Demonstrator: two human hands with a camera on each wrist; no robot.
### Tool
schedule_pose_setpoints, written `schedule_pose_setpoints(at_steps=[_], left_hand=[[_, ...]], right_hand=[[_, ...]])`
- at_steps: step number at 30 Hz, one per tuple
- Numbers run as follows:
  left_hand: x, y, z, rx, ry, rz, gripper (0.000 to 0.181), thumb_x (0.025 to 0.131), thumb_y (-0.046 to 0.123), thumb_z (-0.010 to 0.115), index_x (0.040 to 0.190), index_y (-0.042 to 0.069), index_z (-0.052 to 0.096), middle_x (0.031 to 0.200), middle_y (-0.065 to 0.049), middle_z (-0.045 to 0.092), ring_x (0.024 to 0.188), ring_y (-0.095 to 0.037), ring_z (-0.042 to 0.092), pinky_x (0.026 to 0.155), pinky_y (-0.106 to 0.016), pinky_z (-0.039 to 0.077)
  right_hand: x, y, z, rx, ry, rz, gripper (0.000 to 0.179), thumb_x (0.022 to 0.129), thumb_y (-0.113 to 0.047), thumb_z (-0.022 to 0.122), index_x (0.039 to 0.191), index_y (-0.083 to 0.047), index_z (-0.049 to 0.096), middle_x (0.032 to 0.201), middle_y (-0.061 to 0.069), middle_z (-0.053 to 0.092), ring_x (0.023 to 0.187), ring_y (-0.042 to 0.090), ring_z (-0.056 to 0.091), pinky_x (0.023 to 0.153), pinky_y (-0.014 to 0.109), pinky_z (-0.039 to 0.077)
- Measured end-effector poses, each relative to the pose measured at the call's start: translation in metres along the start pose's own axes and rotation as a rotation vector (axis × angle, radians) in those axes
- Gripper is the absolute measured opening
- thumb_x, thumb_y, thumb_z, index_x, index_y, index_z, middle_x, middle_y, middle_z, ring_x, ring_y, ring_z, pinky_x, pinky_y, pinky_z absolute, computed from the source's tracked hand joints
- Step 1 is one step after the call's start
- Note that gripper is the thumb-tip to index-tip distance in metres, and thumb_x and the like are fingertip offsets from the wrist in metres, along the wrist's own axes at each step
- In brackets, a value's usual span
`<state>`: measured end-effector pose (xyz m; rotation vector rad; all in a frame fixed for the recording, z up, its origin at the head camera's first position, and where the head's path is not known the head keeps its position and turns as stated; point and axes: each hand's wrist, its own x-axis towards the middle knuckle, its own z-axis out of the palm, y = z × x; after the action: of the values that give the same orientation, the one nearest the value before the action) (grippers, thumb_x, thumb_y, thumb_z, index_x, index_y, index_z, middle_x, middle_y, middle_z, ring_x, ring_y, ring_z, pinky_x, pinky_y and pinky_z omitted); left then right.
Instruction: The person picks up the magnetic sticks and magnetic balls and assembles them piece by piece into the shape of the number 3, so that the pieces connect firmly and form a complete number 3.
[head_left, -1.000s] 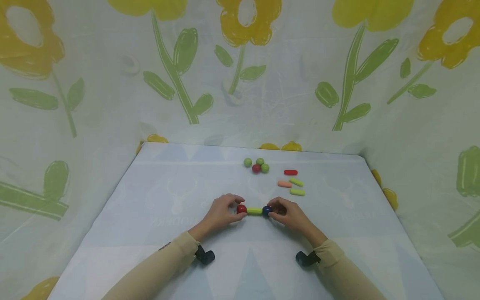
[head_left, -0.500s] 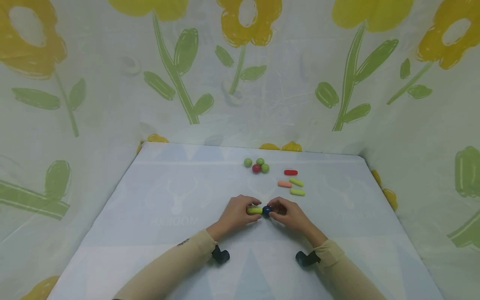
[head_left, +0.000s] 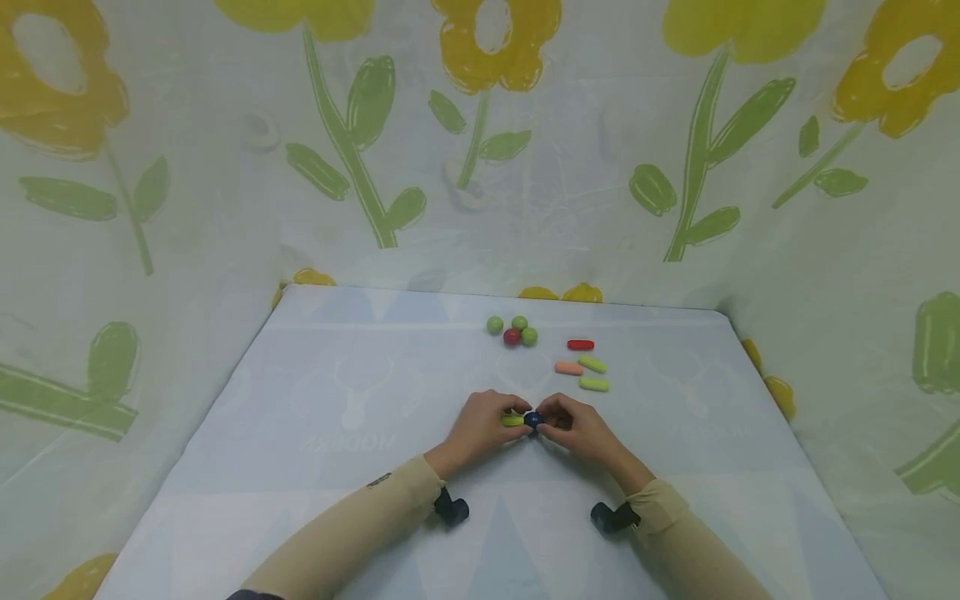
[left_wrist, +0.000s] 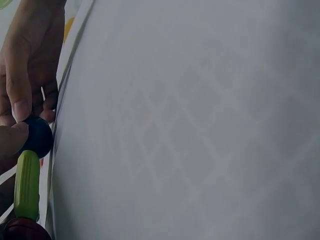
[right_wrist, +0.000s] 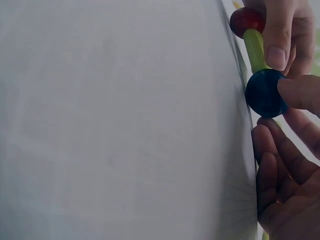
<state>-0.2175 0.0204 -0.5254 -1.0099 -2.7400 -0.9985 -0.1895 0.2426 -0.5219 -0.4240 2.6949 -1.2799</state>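
Note:
A dark blue ball sits between the two hands near the middle of the table. My left hand pinches its left side with thumb and fingertips, while my right hand holds it from the right. From the ball a yellow-green ridged stick runs left, under the arch of my left hand. At its other end is a red ball, covered by the left hand in the head view. In the right wrist view, the right thumb lies on the blue ball.
Several green balls and a red ball lie beyond the hands. To their right are a red stick, a salmon stick and two yellow-green sticks. Flower-printed cloth encloses the table.
My left hand has let go of the red ball and slid right along the stick to the blue ball. The right hand has stayed at the blue ball.

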Motion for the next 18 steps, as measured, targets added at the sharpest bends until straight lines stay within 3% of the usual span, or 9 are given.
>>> schedule_pose_setpoints(at_steps=[18], left_hand=[[-0.0015,0.0021,0.002,-0.063,-0.012,-0.057,0.024,0.089,0.031,0.08,0.111,0.022,0.078,0.103,0.01,0.075,0.086,-0.006,0.062,0.08,-0.028,0.048]], right_hand=[[-0.0005,-0.0022,-0.0064,-0.026,0.004,0.034,0.023,0.093,-0.014,0.075,0.115,-0.012,0.068,0.106,-0.002,0.07,0.09,0.012,0.063,0.084,0.027,0.053]])
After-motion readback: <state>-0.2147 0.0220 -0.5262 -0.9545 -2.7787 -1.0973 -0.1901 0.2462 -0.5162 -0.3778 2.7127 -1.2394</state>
